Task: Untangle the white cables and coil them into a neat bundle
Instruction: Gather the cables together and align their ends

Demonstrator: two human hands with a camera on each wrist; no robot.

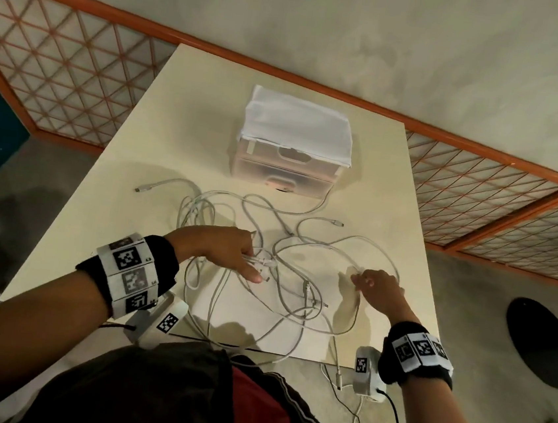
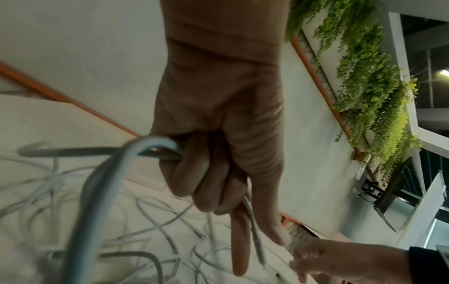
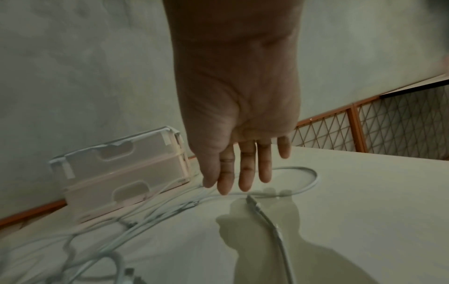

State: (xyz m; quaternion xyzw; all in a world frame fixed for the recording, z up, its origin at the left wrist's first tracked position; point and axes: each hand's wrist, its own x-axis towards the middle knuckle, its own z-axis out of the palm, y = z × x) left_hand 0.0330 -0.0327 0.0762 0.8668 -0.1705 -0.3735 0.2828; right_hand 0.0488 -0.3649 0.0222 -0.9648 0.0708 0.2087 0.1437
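Grey concrete wall and orange-framed lattice panels run across the top of the head view; below them sits a cream desk (image 1: 132,147) with a translucent two-drawer box (image 1: 290,157) upper centre, a white cloth (image 1: 298,117) draped over its top.

White cables (image 1: 287,246) sprawl tangled across the middle and lower centre of the desk, a few strands spilling off the near edge at the bottom. One loose connector end (image 1: 139,190) lies centre left, another centre right.

My left hand (image 1: 229,247), centre of frame, has its grip curled round a few strands; in the left wrist view three fingers are folded over a cable loop while index finger and thumb run out along a connector end. I hold here to anchor the knot so the rest can be pulled free, I judge.

My right hand (image 1: 378,285), lower right of centre, hovers with its grip spread and fingers straight over a single looping strand; actual contact unclear. Probably going for that outer loop since it looks least tangled.

Nothing coiled yet, task early.
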